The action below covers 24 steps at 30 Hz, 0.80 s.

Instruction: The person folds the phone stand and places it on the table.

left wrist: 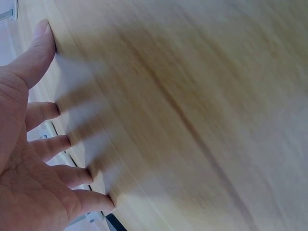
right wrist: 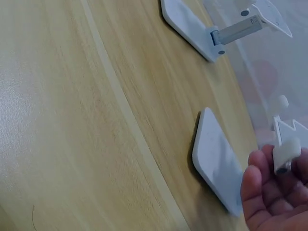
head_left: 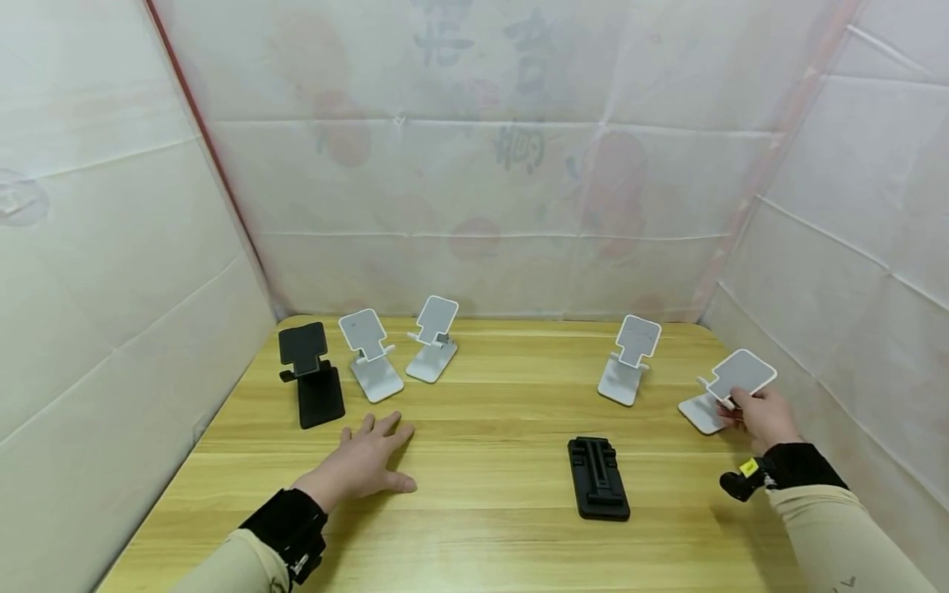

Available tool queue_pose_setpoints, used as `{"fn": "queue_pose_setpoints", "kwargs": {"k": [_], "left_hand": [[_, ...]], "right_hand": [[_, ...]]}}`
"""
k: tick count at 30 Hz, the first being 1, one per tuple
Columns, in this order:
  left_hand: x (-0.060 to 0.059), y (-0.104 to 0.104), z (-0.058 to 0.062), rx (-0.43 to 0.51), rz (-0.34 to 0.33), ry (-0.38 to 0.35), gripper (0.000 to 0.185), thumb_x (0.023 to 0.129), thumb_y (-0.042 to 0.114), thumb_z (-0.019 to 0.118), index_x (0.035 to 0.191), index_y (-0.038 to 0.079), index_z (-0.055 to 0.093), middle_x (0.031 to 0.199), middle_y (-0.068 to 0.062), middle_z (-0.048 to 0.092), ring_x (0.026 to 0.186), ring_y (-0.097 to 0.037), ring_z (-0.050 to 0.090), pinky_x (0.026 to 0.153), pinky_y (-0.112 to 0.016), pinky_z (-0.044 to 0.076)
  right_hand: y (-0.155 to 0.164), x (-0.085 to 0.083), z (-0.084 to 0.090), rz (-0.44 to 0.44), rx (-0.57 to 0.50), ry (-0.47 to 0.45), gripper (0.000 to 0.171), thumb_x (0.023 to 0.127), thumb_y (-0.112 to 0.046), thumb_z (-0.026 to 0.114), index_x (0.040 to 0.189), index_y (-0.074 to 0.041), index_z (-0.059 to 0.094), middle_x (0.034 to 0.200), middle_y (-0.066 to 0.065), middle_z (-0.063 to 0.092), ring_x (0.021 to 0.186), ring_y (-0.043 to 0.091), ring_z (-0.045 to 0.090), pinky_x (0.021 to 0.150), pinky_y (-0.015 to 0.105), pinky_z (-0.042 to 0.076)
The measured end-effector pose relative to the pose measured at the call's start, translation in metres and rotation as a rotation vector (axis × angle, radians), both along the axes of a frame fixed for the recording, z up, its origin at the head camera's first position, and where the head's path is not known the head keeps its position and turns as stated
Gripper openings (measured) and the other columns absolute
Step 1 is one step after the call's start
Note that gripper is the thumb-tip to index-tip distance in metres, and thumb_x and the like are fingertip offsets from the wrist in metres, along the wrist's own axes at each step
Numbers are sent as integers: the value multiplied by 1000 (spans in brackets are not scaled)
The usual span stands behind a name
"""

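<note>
Phone stand [head_left: 730, 387], white and unfolded, is placed at the far right of the wooden surface [head_left: 489, 461], close to the right wall, with its base flat and its plate tilted up and back. It lies directly in front of the right hand [head_left: 764, 417], on the far side of the fingers, and its long axis runs from the base near the hand up to the raised plate. The right hand is by far the nearer; its fingers [right wrist: 269, 192] are curled around the hinge arm of the stand, as is shown in the right wrist view, with the wrist held low over the surface. The left hand [head_left: 363, 461] is laid palm down on the surface, well apart from this stand, its fingers [left wrist: 72, 142] spread straight and grasping nothing. Nearest to it, 3 upright stands, 1 black [head_left: 311, 375] and 2 white [head_left: 368, 354], are ranged beyond the fingertips. A folded black stand [head_left: 597, 478] is seen lying flat between the hands.
</note>
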<state>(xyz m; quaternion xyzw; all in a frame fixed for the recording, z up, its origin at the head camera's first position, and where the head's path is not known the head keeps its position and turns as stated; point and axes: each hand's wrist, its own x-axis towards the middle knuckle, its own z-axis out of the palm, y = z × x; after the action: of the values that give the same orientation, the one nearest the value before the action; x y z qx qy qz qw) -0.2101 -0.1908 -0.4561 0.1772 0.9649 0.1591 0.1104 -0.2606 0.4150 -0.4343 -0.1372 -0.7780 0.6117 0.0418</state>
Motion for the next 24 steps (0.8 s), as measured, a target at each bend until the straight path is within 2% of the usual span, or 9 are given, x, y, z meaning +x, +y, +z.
{"fn": "queue_pose_setpoints", "kwargs": {"k": [4,7,12,16,24], "left_hand": [[0,-1,0,-3,2,0,90,82,58,79,152,10,49,162,-24,31,143,-64,24,106,-87,19],[0,-1,-1,-2,2,-1,90,82,58,79,152,10,50,162,-24,32,143,-64,24,106,-87,19],[-1,0,-1,-9,-3,0,90,81,59,78,152,10,50,162,-24,32,142,-64,24,105,-87,20],[-1,1,-1,-14,-4,-1,90,81,59,78,151,10,50,162,-24,32,142,-64,25,105,-87,20],[-2,0,1,-30,0,-6,91,81,60,78,152,10,50,162,-24,32,142,-63,25,105,-87,21]], "right_hand": [[2,1,-3,9,30,11,45,110,-15,38,138,20,32,81,-11,65,73,5,68,65,23,61],[0,2,-4,6,-43,51,38,110,-13,42,131,18,39,79,-12,68,71,6,70,64,22,61],[-6,3,-2,38,-161,149,21,107,-14,52,121,1,50,83,-13,71,73,6,71,64,19,59],[-15,2,7,83,-175,233,17,106,-19,56,120,-10,53,90,-15,71,76,6,71,66,18,58],[-51,-3,28,198,-288,423,7,103,-9,60,109,-6,61,88,-3,76,75,10,72,69,19,59]]}}
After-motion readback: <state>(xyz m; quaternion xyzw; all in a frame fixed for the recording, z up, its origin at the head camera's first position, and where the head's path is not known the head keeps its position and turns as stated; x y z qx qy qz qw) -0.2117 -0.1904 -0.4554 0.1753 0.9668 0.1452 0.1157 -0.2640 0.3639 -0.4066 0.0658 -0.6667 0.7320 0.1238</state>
